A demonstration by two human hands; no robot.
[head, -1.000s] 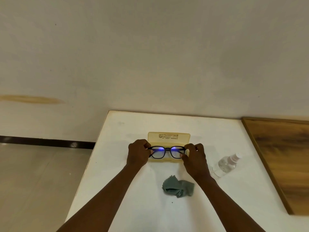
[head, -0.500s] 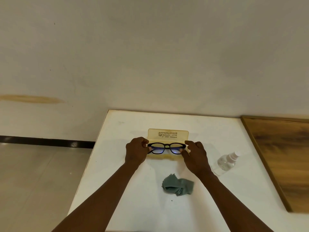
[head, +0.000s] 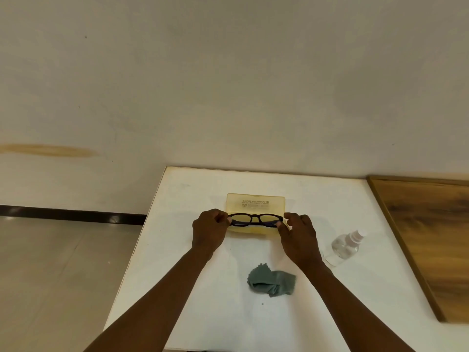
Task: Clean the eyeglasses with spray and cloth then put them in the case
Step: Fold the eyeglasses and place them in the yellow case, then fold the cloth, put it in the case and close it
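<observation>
Black-framed eyeglasses [head: 255,220] lie level in the tray of the open yellow case [head: 255,202], whose lid stands up behind them. My left hand [head: 208,231] pinches the frame's left end and my right hand [head: 299,237] pinches its right end. The temples are hidden behind the frame and my fingers. A crumpled grey-green cloth [head: 272,282] lies on the white table [head: 193,288] in front of the case. A clear spray bottle [head: 345,246] with a white nozzle lies on its side to the right of my right hand.
A brown wooden board [head: 431,240] lies along the table's right side. The table's left edge drops to a grey floor [head: 55,275]. A pale wall [head: 228,85] rises just behind the table's far edge.
Both hands have carried the eyeglasses down and tilted them flatter, from facing me above the case to lying in its tray. The blue glare on the lenses is gone.
</observation>
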